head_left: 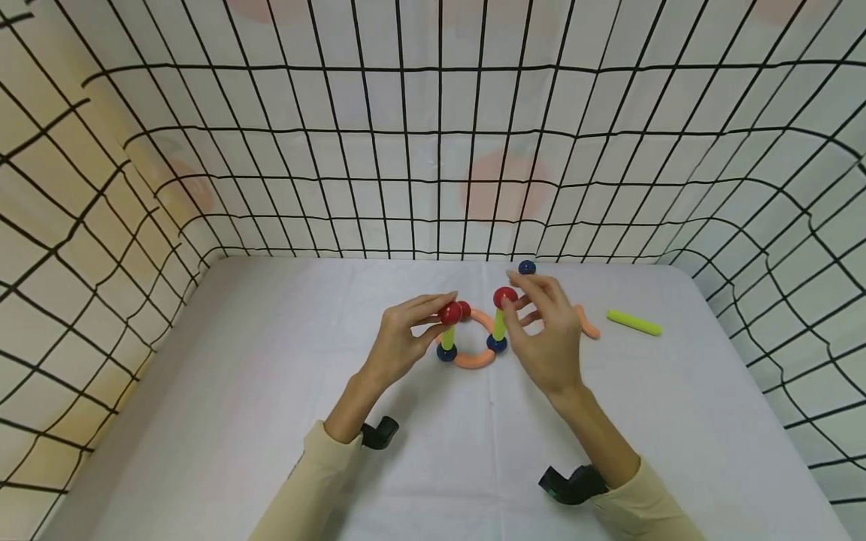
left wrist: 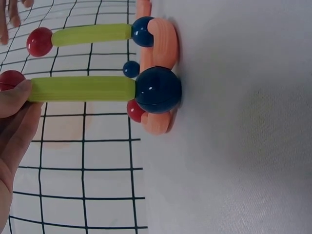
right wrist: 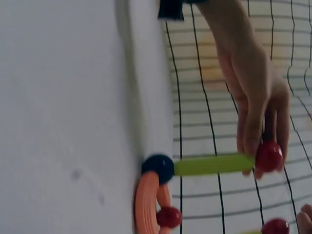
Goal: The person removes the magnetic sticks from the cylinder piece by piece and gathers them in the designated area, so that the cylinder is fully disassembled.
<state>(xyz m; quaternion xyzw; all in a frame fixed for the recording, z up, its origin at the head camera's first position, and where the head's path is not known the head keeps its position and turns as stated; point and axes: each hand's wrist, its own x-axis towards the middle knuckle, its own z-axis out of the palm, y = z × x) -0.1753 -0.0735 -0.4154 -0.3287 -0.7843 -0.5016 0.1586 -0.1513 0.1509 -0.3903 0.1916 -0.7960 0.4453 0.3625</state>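
Note:
A ring of curved orange pieces [head_left: 473, 361] lies on the table, joined by blue balls [left wrist: 158, 90] and a red ball [right wrist: 169, 217]. Two lime-green sticks [left wrist: 83, 89] rise from the blue balls, each topped by a red ball. My left hand [head_left: 398, 336] pinches the top ball [right wrist: 268, 156] of the left stick between thumb and fingers. Beside the right stick's top ball [left wrist: 39, 41], my right hand [head_left: 549, 342] has its fingers spread and loosely bent. The left wrist view shows a gap between those fingers and the ball.
Behind the right hand sits a loose blue ball [head_left: 527, 267]. To its right are a curved orange piece [head_left: 587, 323] and a lime-green stick [head_left: 634, 322]. A black wire mesh [head_left: 440, 135] encloses the back and sides of the white table [head_left: 257, 421].

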